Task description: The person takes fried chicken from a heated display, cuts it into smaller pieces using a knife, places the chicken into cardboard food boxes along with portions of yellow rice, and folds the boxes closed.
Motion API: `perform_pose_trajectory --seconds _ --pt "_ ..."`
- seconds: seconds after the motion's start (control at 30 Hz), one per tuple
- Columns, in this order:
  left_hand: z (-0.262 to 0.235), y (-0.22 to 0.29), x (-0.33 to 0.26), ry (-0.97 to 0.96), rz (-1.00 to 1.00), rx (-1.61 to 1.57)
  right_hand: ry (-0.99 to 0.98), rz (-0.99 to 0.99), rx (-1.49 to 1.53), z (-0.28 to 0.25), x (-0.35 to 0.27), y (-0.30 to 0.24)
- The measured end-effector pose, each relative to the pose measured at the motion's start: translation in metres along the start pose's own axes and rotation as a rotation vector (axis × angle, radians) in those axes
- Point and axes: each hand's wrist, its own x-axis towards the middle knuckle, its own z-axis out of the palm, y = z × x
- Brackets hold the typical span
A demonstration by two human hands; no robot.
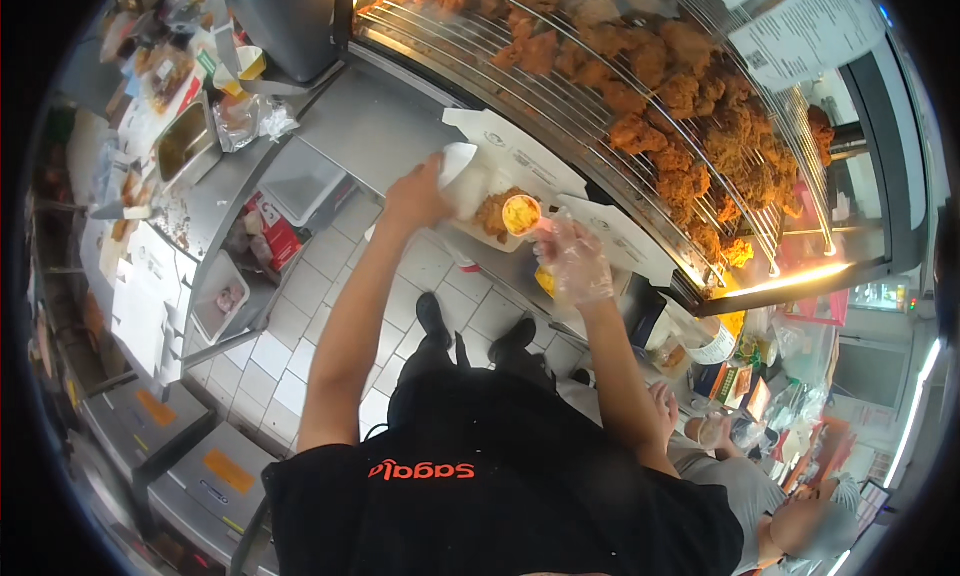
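At nine to ten o'clock a steel pan (pixel 183 141) sits sunk in the far-left counter (pixel 215 201) with brownish contents you cannot make out; just below it a red-and-white carton (pixel 272 231) rests on a lower shelf; at eleven o'clock clear bags (pixel 250 119) lie crumpled on the steel. Your left hand (pixel 415 196), bare, is closed on a white paper wrapper (pixel 462 171) at the near edge of the open white box (pixel 520 176); inside the box lie fried chicken pieces (pixel 492 211) and a small round cup of yellow food (pixel 521 215); your gloved right hand (pixel 573 261) pinches that cup's rim, at dead centre. From twelve to three o'clock wire racks (pixel 600 96) carry heaps of fried chicken; a white printed sheet (pixel 810 26) hangs at one o'clock.
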Motion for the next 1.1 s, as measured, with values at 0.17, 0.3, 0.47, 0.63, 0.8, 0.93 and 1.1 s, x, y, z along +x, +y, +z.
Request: perform_pose_trajectory --seconds 0.17,0.3,0.47,0.63,0.8,0.93,1.1 --pt "0.0 -0.006 0.025 -0.101 -0.007 0.195 0.178 -0.121 -0.325 0.023 0.012 0.021" --pt "-0.001 -0.01 0.024 -0.033 0.03 0.161 0.185 -0.959 -1.193 0.05 0.012 0.036" --pt "-0.013 -0.002 0.023 -0.125 -0.078 0.072 0.155 -0.729 -1.171 0.072 0.009 0.049" --pt "-0.004 -0.011 0.023 -0.091 -0.102 0.009 0.249 -0.76 -1.188 0.078 0.0 0.04" --pt "0.009 -0.021 0.024 0.008 -0.021 -0.056 0.397 -0.844 -1.119 0.082 -0.007 0.031" --pt "0.001 -0.023 0.019 -0.085 -0.142 -0.178 0.341 -0.703 -1.185 0.07 -0.002 0.068" --pt "0.001 -0.027 0.01 -0.029 -0.052 -0.335 0.205 -0.793 -1.295 0.044 -0.011 0.092"
